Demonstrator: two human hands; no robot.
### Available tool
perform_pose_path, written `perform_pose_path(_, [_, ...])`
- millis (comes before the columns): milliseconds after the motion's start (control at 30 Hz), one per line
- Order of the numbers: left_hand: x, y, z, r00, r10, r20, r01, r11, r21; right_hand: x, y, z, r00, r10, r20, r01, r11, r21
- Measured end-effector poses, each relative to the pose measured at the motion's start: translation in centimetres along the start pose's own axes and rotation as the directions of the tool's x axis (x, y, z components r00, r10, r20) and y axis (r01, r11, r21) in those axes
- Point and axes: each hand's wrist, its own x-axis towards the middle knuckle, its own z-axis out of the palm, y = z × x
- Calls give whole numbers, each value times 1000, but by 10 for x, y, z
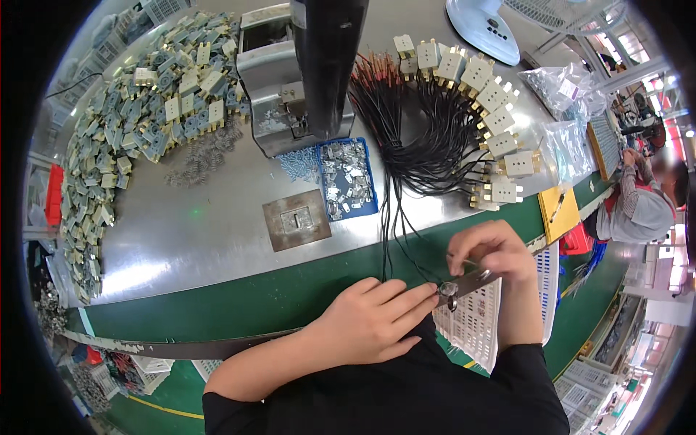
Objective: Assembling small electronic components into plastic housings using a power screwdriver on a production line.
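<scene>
My left hand lies flat at the table's front edge, fingers stretched to the right. Its fingertips meet a small round metal fitting fixed at the edge. Just beyond it, my right hand is curled, thumb and fingers drawn together; what they hold, if anything, is too small to make out. Black wires trail from a thick bundle of cables toward the fitting and the left fingertips. Cream plug-like blocks fan out at the bundle's right end.
A heap of grey and cream housings covers the table's left, beside loose springs. A press stands behind a blue tray of metal pieces, screws and a metal plate. A white basket sits below the edge.
</scene>
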Motion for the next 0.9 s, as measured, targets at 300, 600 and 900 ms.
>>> perform_pose_path(300, [-3,-26,-59,734,-363,-574,288,932,-222,103,-58,68,918,-257,303,357,868,-346])
perform_pose_path(600, [-28,-44,-98,740,-502,-447,500,856,-133,143,-48,93,845,-476,244,445,374,-814])
perform_pose_path(900, [-44,-70,-93,629,-777,-9,239,205,-949,151,-19,91,844,-488,225,502,567,-653])
